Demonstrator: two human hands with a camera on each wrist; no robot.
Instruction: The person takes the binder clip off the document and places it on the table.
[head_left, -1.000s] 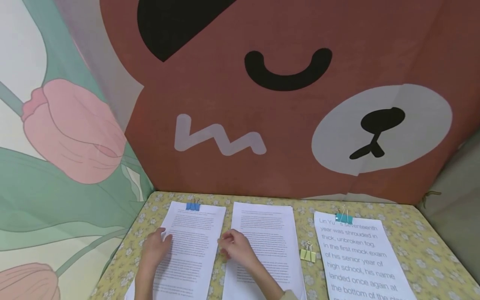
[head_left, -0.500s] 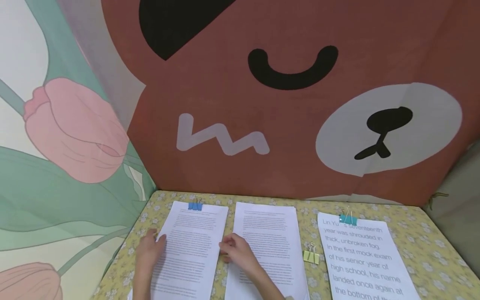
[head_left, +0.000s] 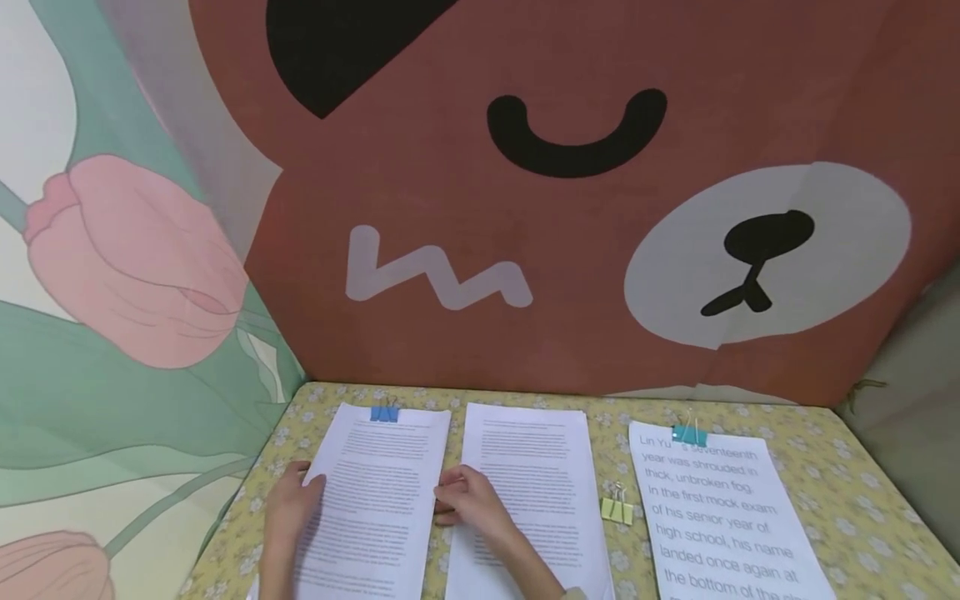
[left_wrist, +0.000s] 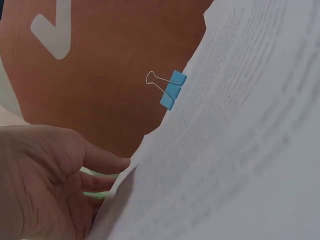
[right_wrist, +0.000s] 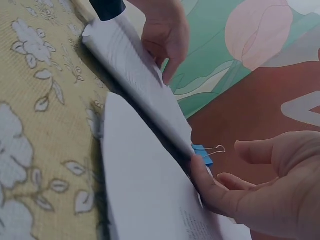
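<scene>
A stack of printed sheets [head_left: 375,517] lies at the left of the table, a blue binder clip [head_left: 385,413] on its top edge. My left hand [head_left: 291,504] grips this stack's left edge; in the left wrist view the thumb is at the paper's [left_wrist: 210,130] rim, the other fingers partly hidden behind it. On the opposite side, my right hand [head_left: 472,504] touches the right edge with its fingertips, and its thumb stands apart in the right wrist view. Beneath the right hand and forearm lies a second printed stack [head_left: 536,467], with no clip showing on it.
A yellow binder clip [head_left: 617,511] rests on the flowered tablecloth [head_left: 877,533] right of the middle stack. Farther right is a large-print stack [head_left: 712,517] with a teal binder clip [head_left: 688,435]. A brown bear-print cloth [head_left: 420,350] hangs behind the table.
My left hand has moved left and slightly down, from over the left stack to its left edge. The right hand has stayed at the right edge, fingers slightly lower.
</scene>
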